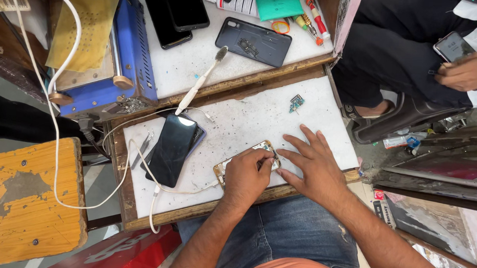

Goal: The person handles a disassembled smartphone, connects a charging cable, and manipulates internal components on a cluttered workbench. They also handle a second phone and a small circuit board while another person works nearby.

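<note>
Far left: a wooden stool [29,197] with a worn orange top. A white cable [56,126] runs across to the white work board [239,115]. A dark phone [172,149] lies face up on the board, tweezers [141,148] just beside it. The opened phone [248,161] lies at the board's near edge. The left hand [246,177] is curled over it, fingers pinched on its upper end. The right hand [309,164] rests spread flat beside it, thumb touching. A small green circuit piece [296,103] lies well apart.

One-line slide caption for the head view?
Left hand and right hand work on an opened phone on a white board.
</note>
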Demonstrator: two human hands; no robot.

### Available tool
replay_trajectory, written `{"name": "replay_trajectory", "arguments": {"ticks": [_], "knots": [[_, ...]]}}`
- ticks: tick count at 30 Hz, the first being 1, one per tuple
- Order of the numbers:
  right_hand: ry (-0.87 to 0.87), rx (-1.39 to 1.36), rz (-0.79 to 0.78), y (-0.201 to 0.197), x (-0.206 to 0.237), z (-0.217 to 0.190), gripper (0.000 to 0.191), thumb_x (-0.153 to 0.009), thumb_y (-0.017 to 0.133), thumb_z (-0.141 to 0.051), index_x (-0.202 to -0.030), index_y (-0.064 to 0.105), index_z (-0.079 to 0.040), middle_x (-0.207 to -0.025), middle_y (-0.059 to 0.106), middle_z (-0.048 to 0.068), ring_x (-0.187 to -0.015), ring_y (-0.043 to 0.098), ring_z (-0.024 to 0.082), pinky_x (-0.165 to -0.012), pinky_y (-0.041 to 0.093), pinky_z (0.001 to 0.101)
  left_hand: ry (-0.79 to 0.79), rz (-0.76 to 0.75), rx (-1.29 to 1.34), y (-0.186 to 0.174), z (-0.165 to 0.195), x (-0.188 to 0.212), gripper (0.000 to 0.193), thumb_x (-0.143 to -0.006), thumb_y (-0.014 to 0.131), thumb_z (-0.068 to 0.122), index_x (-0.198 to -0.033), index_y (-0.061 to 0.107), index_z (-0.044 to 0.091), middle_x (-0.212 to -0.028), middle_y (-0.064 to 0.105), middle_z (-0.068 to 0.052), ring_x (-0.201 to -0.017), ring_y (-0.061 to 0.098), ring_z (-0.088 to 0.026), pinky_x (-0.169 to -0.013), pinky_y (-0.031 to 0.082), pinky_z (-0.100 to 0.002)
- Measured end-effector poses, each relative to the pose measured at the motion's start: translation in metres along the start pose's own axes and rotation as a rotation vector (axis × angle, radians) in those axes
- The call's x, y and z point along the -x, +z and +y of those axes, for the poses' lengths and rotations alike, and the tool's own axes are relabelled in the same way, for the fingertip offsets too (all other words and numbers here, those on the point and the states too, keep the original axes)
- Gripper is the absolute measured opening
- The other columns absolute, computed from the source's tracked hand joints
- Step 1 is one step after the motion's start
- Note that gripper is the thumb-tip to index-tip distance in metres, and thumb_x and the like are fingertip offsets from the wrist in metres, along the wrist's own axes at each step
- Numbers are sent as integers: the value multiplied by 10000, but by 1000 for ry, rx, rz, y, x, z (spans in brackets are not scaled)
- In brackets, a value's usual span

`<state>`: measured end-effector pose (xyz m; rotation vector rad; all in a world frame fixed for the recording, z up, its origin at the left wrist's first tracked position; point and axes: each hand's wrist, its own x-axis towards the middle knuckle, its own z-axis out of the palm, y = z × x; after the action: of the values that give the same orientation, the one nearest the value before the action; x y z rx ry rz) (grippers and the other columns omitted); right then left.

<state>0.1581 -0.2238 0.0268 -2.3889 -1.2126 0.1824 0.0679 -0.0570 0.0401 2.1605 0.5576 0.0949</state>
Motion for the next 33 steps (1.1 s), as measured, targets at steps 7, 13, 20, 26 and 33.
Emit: {"name": "replay_trajectory", "arguments": {"ticks": [7,13,20,26,33], "knots": [[4,4,17,4,1,1,468,-782,804,-419,-1191,743,-200,-1455,553,72,-1478,333,337,-1222,201,611,-68,-96,-23,-1,5,-1,117,-878,736,219,-942,787,134,-853,777,-44,-750,755,-204,-709,585,-351],[10,-6,11,3,1,2,466,-781,805,-410,-1196,746,-205,-1451,553,70,-1472,330,338,-1214,197,614,-63,-37,8,1,3,0,121,-881,738,221,-945,780,128,-870,773,-48,-751,762,-193,-717,599,-337],[15,-5,4,4,0,2,459,-780,800,-421,-1186,749,-213,-1449,553,70,-1469,329,331,-1217,192,613,23,-64,-59,2,0,2,116,-899,731,227,-954,779,138,-870,752,-44,-743,735,-217,-687,577,-364],[20,-13,11,3,1,2,446,-791,796,-417,-1185,753,-211,-1450,557,69,-1472,332,332,-1219,198,611,29,-62,-128,5,1,4,104,-917,708,223,-961,766,148,-854,738,-46,-752,737,-225,-697,575,-377],[14,-5,22,4,1,1,453,-783,793,-423,-1184,753,-216,-1450,563,66,-1470,343,324,-1219,203,609,-9,-131,-103,-2,5,-2,90,-892,720,213,-929,770,149,-847,751,-38,-761,735,-221,-720,569,-388]]}}
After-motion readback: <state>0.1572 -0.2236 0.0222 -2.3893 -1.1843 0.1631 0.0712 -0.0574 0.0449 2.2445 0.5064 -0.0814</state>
